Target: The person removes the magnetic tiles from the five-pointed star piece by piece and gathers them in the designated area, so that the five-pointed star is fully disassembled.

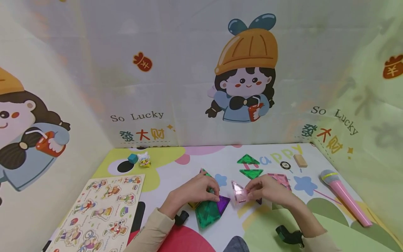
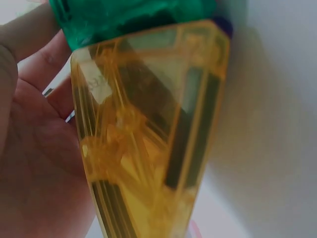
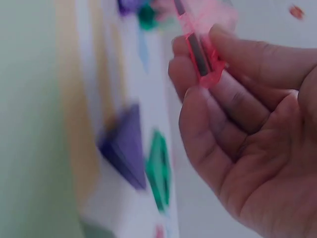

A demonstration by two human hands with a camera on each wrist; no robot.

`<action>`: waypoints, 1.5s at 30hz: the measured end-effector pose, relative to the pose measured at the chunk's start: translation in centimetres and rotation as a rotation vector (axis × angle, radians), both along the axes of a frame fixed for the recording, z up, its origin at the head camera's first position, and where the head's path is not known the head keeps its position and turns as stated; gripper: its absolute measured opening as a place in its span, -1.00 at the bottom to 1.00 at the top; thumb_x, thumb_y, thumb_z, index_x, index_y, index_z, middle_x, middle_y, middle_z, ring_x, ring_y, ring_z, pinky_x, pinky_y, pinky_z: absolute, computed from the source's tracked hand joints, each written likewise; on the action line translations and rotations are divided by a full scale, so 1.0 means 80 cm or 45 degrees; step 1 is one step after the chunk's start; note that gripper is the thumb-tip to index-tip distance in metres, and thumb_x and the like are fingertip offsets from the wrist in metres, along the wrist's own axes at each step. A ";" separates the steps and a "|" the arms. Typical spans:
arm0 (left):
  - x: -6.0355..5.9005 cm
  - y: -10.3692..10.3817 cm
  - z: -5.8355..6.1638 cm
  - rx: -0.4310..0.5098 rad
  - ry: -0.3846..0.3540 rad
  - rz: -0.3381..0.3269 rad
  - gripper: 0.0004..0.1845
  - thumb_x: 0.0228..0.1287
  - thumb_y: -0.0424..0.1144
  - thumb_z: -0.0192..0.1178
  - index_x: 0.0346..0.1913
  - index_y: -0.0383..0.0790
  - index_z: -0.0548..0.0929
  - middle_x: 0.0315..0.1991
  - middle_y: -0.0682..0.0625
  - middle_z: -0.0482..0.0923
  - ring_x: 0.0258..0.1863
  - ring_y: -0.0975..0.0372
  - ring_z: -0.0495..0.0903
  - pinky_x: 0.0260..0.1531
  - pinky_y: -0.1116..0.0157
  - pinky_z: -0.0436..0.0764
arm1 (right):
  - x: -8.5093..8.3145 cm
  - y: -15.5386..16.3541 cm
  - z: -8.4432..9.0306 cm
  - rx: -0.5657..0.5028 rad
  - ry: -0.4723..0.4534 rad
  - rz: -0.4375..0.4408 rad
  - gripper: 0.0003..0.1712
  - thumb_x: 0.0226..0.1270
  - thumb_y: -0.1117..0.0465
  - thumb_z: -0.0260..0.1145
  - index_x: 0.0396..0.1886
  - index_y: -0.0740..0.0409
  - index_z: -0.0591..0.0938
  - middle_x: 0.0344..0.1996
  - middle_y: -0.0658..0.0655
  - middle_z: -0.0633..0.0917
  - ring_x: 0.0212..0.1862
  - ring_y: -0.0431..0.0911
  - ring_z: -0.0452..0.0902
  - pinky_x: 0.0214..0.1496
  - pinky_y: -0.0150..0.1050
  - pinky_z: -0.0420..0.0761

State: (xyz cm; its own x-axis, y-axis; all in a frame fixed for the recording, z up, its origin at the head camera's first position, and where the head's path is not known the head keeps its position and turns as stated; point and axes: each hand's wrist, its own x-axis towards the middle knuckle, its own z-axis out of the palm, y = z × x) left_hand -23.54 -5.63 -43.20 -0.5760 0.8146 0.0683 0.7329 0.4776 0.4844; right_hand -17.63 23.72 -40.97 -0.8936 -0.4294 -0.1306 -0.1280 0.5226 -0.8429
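Head view: the left hand (image 1: pixel 196 190) lies curled over a cluster of joined tiles on the surface (image 1: pixel 176 175), its fingers wrapped on the top of a green tile (image 1: pixel 207 211) that tilts toward the camera. A purple tile (image 1: pixel 224 203) sits against the green one's right edge, and a sliver of yellow tile (image 1: pixel 192 205) shows under the palm. The right hand (image 1: pixel 267 190) pinches a pink tile (image 1: pixel 238 192) between thumb and fingers, held on edge just right of the cluster, near but apart from the purple tile. Behind the hands lie two green triangles (image 1: pixel 248 160), one above the other, and a pink square (image 1: pixel 280 179) partly hidden by the right hand. Further off: a wooden block (image 1: pixel 300 160), a pink microphone (image 1: pixel 344 196) at the right, a puzzle board (image 1: pixel 100 210) at the left, a blue cube (image 1: pixel 133 158) beside a small duck toy (image 1: pixel 144 159).

Left wrist view: the yellow tile (image 2: pixel 148 134) fills the frame, upright and close, with the green tile (image 2: pixel 129 17) joined along its top. The left hand's palm (image 2: pixel 34 163) and fingers (image 2: pixel 29 34) curl behind and beside it, touching its left edge.

Right wrist view: the right hand (image 3: pixel 247 139) clamps the pink tile (image 3: pixel 200 47) edge-on between thumb and fingers (image 3: pixel 198 99). Below, blurred on the surface, lie a purple tile (image 3: pixel 126 146) and a green one (image 3: pixel 159 168).
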 end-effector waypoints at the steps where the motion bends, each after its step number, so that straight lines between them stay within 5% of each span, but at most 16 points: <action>1: 0.001 0.000 0.000 0.002 0.006 0.011 -0.91 0.20 -0.03 0.40 -0.42 0.20 0.72 -0.36 0.43 0.62 -0.19 0.59 0.54 0.50 -0.22 -0.06 | 0.000 0.010 0.004 -0.005 -0.017 -0.038 -0.81 0.27 0.24 0.37 -0.16 0.21 0.74 -0.31 0.12 0.78 -0.27 -0.14 0.67 -0.22 -0.25 0.66; 8: 0.008 0.000 0.000 0.000 0.028 0.092 -0.96 0.23 -0.07 0.39 -0.34 0.17 0.73 -0.33 0.39 0.63 -0.17 0.51 0.57 0.51 -0.17 -0.01 | 0.005 0.080 0.010 0.010 -0.065 -0.195 -0.74 0.31 0.31 0.32 -0.12 0.46 0.66 -0.29 0.22 0.78 -0.26 -0.12 0.74 -0.17 -0.19 0.72; 14: 0.009 -0.001 -0.001 -0.027 0.072 0.135 -0.91 0.27 -0.04 0.34 -0.25 0.09 0.78 -0.26 0.31 0.67 -0.07 0.43 0.58 0.51 -0.15 0.01 | 0.005 0.113 0.004 0.210 -0.084 -0.265 -0.78 0.28 0.28 0.33 -0.19 0.40 0.69 -0.47 0.03 0.65 -0.40 -0.22 0.48 -0.35 -0.29 0.58; 25: 0.010 0.001 -0.002 -0.069 0.132 0.129 -0.86 0.31 0.00 0.29 -0.37 0.12 0.77 -0.33 0.34 0.64 0.00 0.41 0.57 0.49 -0.19 0.02 | 0.002 0.104 -0.006 0.476 0.011 -0.349 -0.86 0.18 0.18 0.42 -0.37 0.19 0.71 -0.58 -0.04 0.54 -0.42 -0.16 0.40 -0.40 -0.33 0.38; 31: 0.009 0.004 -0.002 -0.080 0.141 0.114 -0.86 0.32 0.00 0.29 -0.37 0.13 0.77 -0.35 0.35 0.64 -0.03 0.42 0.57 0.48 -0.19 0.03 | 0.007 0.098 0.002 0.559 0.030 -0.411 -0.88 0.15 0.22 0.41 -0.39 0.20 0.69 -0.48 0.04 0.61 -0.36 -0.10 0.44 -0.34 -0.25 0.45; 37: 0.008 0.006 -0.002 -0.081 0.144 0.097 -0.86 0.32 -0.01 0.29 -0.38 0.14 0.76 -0.35 0.36 0.64 -0.06 0.44 0.57 0.48 -0.17 0.06 | 0.010 0.083 0.008 0.557 0.137 -0.371 -0.85 0.19 0.18 0.39 -0.29 0.16 0.69 -0.42 0.03 0.66 -0.35 -0.11 0.45 -0.31 -0.23 0.44; 45: 0.007 0.008 -0.001 -0.053 0.108 0.077 -0.88 0.33 -0.01 0.29 -0.34 0.14 0.77 -0.32 0.37 0.65 -0.09 0.48 0.58 0.48 -0.15 0.07 | 0.011 0.001 -0.009 0.263 0.253 -0.117 -0.82 0.26 0.22 0.38 -0.16 0.15 0.74 -0.35 -0.01 0.74 -0.35 -0.28 0.54 -0.30 -0.39 0.53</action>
